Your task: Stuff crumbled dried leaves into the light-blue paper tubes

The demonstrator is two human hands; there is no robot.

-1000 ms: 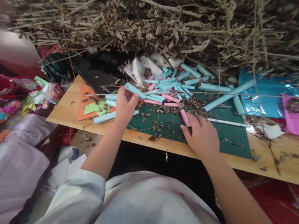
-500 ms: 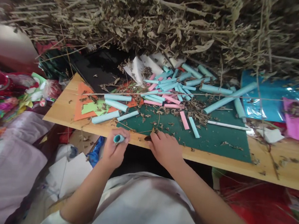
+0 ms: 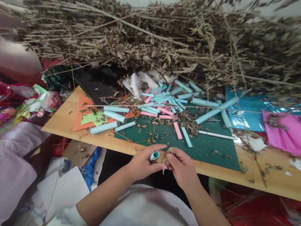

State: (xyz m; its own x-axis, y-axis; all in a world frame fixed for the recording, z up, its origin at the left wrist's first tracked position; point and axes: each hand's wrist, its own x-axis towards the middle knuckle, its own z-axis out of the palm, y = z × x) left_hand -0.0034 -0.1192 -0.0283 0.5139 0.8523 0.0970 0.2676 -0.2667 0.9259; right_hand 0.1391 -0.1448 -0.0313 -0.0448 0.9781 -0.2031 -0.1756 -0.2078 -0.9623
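My left hand (image 3: 141, 163) grips a light blue rolled paper tube (image 3: 154, 156), its open end facing up, just in front of the table's near edge. My right hand (image 3: 181, 167) is close beside it, fingertips pinching a small bit of dried leaf or twig (image 3: 168, 153) next to the tube's mouth. Both hands hover over my lap, below the wooden table (image 3: 274, 178). Several more blue and pink paper tubes (image 3: 165, 100) lie scattered on the green cutting mat (image 3: 211, 147).
A big heap of dried leafy branches (image 3: 157, 39) covers the back of the table. Orange and green paper scraps (image 3: 86, 114) lie at left, blue foil (image 3: 246, 111) and pink paper (image 3: 292, 135) at right. Colourful clutter and cloth sit on the left, red material at lower right.
My left hand carried one blue tube from the table back toward my body. My right hand left the mat, picked up a dry bit and came to meet the tube.
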